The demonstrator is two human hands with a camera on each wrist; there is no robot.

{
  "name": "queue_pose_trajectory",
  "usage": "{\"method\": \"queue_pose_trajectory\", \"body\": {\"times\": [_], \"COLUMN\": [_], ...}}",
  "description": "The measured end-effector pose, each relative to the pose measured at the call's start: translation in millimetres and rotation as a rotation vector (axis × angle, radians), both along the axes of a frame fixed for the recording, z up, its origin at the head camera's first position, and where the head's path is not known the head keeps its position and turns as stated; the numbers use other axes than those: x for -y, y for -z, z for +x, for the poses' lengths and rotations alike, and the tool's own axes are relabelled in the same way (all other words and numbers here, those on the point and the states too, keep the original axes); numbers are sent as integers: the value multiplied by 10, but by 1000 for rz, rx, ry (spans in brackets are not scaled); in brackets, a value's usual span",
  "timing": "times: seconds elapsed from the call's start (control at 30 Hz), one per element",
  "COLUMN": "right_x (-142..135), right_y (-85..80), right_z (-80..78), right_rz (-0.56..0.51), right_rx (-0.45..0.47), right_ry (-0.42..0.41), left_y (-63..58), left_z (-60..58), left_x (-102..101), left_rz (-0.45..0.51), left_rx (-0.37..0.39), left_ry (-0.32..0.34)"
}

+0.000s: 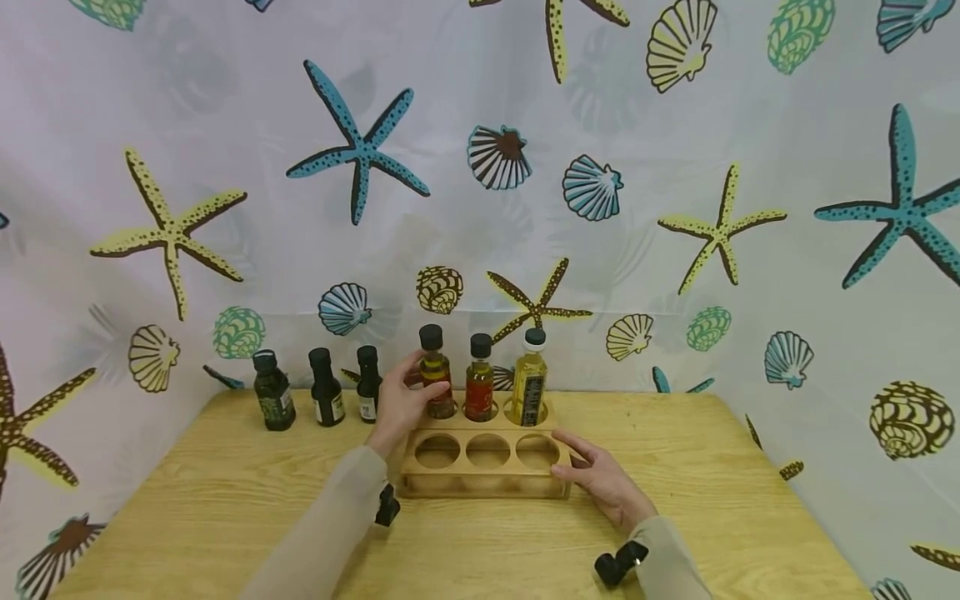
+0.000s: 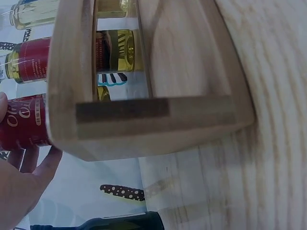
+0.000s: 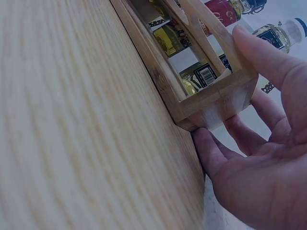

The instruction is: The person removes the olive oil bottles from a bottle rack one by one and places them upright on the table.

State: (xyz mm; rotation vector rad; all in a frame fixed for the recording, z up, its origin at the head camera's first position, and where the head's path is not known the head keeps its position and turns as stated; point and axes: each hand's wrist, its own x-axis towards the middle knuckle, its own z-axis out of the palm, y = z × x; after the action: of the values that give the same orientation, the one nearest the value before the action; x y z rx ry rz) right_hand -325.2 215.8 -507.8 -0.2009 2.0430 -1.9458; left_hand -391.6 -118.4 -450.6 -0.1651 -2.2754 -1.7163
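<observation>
A wooden bottle rack (image 1: 483, 485) with two rows of round holes stands on the table. Its back row bears three bottles; the front holes are vacant. My left hand (image 1: 397, 408) grips the leftmost, a black-capped oil bottle (image 1: 432, 367) with a red label, which sits in the back-left hole; thumb and fingers lie on either side of it in the left wrist view. Beside it stand a second red-labelled bottle (image 1: 479, 387) and a pale yellow oil bottle (image 1: 531, 375). My right hand (image 1: 603, 483) holds the rack's right end, thumb at the upper edge, fingers along the end.
Left of the rack, three dark bottles stand in a row: a wide one (image 1: 274, 396), a slim one (image 1: 326, 392) and another slim one (image 1: 367, 385) close to my left hand. A patterned cloth (image 1: 480, 233) hangs behind the wooden table (image 1: 712, 467).
</observation>
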Motion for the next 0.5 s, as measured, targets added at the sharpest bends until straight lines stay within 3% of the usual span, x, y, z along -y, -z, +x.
{"method": "queue_pose_trajectory", "body": {"times": [0.33,0.5], "right_x": [14,15], "right_y": [-10,-2], "right_z": [-26,-15], "right_rz": [18,11], "right_rx": [-15,1], "right_ry": [16,23], "left_y": [-177,-182], "left_z": [55,79], "left_x": [20,29], "left_rz": [30,39], "left_rx": [-73,-88], "left_ry": [-25,-63]}}
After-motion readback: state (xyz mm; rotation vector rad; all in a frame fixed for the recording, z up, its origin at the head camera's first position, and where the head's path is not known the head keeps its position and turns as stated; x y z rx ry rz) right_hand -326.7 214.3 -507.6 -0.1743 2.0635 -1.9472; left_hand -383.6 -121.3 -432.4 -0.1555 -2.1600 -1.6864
